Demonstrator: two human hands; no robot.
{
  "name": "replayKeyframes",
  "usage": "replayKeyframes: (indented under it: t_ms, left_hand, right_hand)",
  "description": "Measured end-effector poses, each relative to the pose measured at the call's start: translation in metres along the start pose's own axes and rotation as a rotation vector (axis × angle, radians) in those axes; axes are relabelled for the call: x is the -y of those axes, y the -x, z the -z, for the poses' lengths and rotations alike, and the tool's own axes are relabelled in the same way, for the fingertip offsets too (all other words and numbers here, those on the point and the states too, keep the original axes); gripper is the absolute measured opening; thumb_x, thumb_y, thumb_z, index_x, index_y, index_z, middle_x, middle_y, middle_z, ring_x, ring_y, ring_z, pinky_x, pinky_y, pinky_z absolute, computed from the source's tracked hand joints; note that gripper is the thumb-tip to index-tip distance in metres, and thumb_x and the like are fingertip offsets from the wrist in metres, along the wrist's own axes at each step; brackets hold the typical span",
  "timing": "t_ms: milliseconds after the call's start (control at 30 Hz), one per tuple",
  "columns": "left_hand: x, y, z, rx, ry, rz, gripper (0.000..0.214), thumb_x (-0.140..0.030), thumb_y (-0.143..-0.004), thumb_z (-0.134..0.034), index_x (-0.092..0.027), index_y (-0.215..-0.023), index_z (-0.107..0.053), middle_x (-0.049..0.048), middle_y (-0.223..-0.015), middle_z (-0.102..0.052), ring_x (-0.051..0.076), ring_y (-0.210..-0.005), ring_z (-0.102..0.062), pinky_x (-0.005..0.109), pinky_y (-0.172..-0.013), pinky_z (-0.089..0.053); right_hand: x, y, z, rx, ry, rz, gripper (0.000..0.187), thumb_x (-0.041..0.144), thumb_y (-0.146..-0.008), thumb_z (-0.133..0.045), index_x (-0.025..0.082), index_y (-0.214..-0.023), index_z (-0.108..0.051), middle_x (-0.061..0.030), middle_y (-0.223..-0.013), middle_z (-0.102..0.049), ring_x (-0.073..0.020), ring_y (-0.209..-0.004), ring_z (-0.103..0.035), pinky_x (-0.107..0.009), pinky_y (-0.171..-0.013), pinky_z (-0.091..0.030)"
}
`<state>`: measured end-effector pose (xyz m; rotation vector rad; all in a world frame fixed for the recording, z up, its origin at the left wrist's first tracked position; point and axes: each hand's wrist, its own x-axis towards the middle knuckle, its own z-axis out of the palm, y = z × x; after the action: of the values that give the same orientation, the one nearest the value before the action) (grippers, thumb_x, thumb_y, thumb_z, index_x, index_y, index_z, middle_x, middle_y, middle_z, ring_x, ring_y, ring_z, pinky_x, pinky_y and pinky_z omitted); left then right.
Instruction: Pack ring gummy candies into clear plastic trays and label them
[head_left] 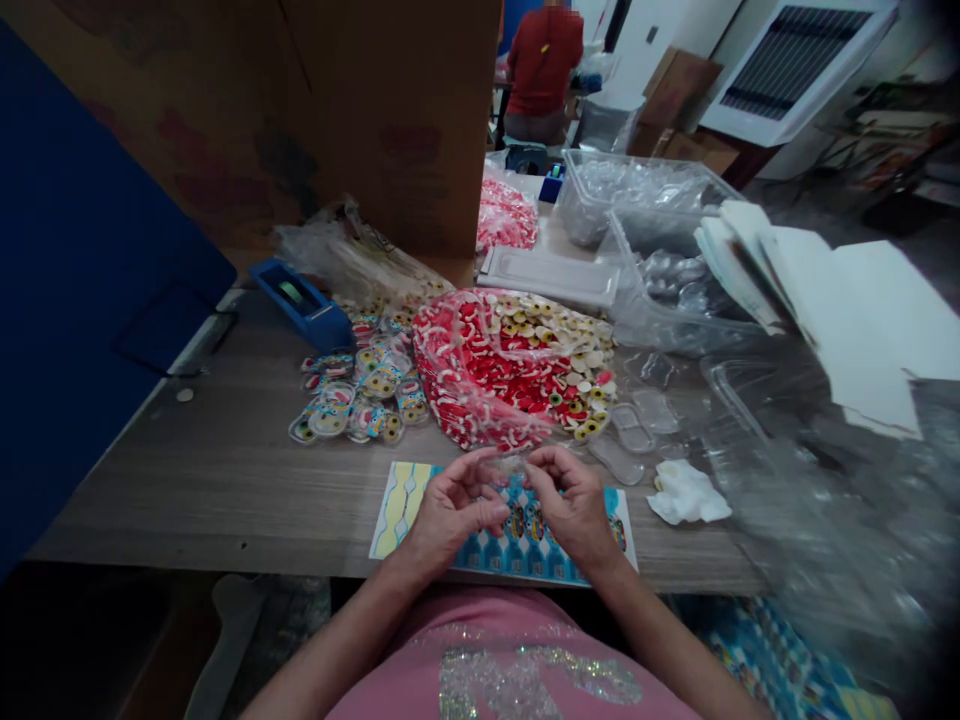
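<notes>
Between my left hand [459, 500] and my right hand [571, 500] is a small clear plastic blister shell [504, 466], pinched at its sides by the fingers of both. What lies inside the shell is too blurred to make out. Below my hands a printed sticker sheet [405, 505] in blue and yellow lies flat on the table, partly covered by them. Just beyond is a large plastic bag [480, 370] of red-and-white pieces and round eye-like discs. Several filled clear packs [337, 410] lie in a pile to the left.
A blue tape dispenser [304, 305] stands behind the packs. Empty clear shells [634, 428] and a crumpled white tissue [686, 492] lie at the right. Clear bins [667, 325], white cards [847, 320] and a cardboard box [390, 130] stand farther back. A person in red [546, 65] is in the background.
</notes>
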<state>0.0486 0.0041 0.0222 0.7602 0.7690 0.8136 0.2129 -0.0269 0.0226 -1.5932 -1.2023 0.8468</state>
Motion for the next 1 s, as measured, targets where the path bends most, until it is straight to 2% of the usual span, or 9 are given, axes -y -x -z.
replayKeyframes:
  t_ms: [67,167,267,367,467,567,800,900,1000]
  left_hand:
    - [0.003,0.002,0.0,0.042,0.037,-0.035,0.063,-0.018,-0.062,-0.083,-0.025,-0.122,-0.063,0.0039,-0.097,-0.067,0.015,-0.069,-0.063,0.026,-0.055,-0.054]
    - [0.008,0.002,0.002,0.041,0.016,-0.068,0.062,-0.025,-0.073,-0.076,-0.027,-0.132,-0.056,0.0006,-0.087,-0.062,0.011,-0.062,-0.061,0.024,-0.055,-0.052]
    - [0.01,0.001,0.007,0.065,-0.021,-0.038,0.062,-0.027,-0.074,-0.075,-0.026,-0.133,-0.057,-0.0032,-0.076,-0.057,0.008,-0.056,-0.056,0.021,-0.054,-0.048]
    - [0.01,-0.002,0.012,0.103,0.013,0.035,0.058,-0.023,-0.065,-0.082,-0.024,-0.121,-0.066,-0.0033,-0.072,-0.058,0.009,-0.059,-0.055,0.022,-0.057,-0.048]
    - [0.01,-0.003,0.013,0.056,0.04,-0.003,0.051,-0.016,-0.053,-0.087,-0.022,-0.102,-0.075,0.0003,-0.084,-0.064,0.013,-0.073,-0.06,0.024,-0.068,-0.05]
    - [0.011,-0.001,0.013,-0.011,0.038,-0.094,0.04,-0.016,-0.051,-0.088,-0.02,-0.089,-0.077,0.004,-0.1,-0.065,0.017,-0.089,-0.061,0.025,-0.077,-0.05]
    - [0.02,0.007,0.011,-0.043,0.262,0.077,0.036,-0.024,-0.061,-0.085,-0.019,-0.095,-0.076,0.0051,-0.092,-0.074,0.015,-0.083,-0.066,0.026,-0.082,-0.049]
    - [0.014,0.006,0.012,-0.056,0.331,0.103,0.034,-0.025,-0.064,-0.084,-0.017,-0.096,-0.075,0.0078,-0.095,-0.075,0.018,-0.089,-0.068,0.032,-0.086,-0.051]
    - [0.002,0.005,0.012,-0.042,0.332,0.102,0.032,-0.024,-0.067,-0.082,-0.014,-0.096,-0.073,0.0101,-0.095,-0.074,0.024,-0.093,-0.069,0.039,-0.086,-0.054]
  right_hand:
    - [0.0,-0.001,-0.005,-0.008,-0.164,-0.099,0.019,0.031,-0.083,-0.059,0.021,-0.099,-0.059,0.0044,-0.06,-0.061,-0.0142,-0.056,-0.059,-0.025,-0.056,-0.045]
    - [0.001,0.001,-0.012,0.02,-0.237,-0.147,0.035,0.029,-0.079,-0.062,0.019,-0.112,-0.058,0.0077,-0.055,-0.057,-0.0124,-0.052,-0.056,-0.024,-0.055,-0.044]
    - [0.0,0.007,-0.017,0.07,-0.241,-0.172,0.029,0.029,-0.078,-0.063,0.02,-0.106,-0.062,0.0096,-0.051,-0.051,-0.0095,-0.044,-0.046,-0.022,-0.048,-0.037]
    - [-0.003,0.012,-0.019,0.157,-0.225,-0.178,0.017,0.029,-0.081,-0.059,0.021,-0.096,-0.064,0.0078,-0.053,-0.053,-0.0097,-0.044,-0.045,-0.022,-0.045,-0.035]
    - [-0.004,0.014,-0.018,0.221,-0.057,-0.07,0.01,0.027,-0.085,-0.055,0.021,-0.087,-0.064,0.0033,-0.063,-0.06,-0.0122,-0.054,-0.053,-0.024,-0.053,-0.04]
    - [-0.002,0.012,-0.016,0.225,0.15,0.075,0.012,0.026,-0.088,-0.054,0.022,-0.08,-0.063,0.0015,-0.065,-0.062,-0.0142,-0.06,-0.057,-0.026,-0.059,-0.041]
    - [0.005,0.019,-0.012,0.258,0.42,0.298,0.016,0.02,-0.091,-0.048,0.021,-0.083,-0.062,-0.0025,-0.072,-0.066,-0.0163,-0.065,-0.061,-0.028,-0.063,-0.043]
    - [0.002,0.014,0.005,0.294,0.457,0.366,0.021,0.021,-0.094,-0.046,0.022,-0.089,-0.066,-0.0043,-0.08,-0.07,-0.0182,-0.074,-0.064,-0.03,-0.068,-0.046]
    - [0.0,-0.011,0.036,0.127,0.557,0.425,0.021,0.022,-0.093,-0.048,0.023,-0.093,-0.069,-0.0062,-0.087,-0.07,-0.0212,-0.083,-0.062,-0.034,-0.076,-0.044]
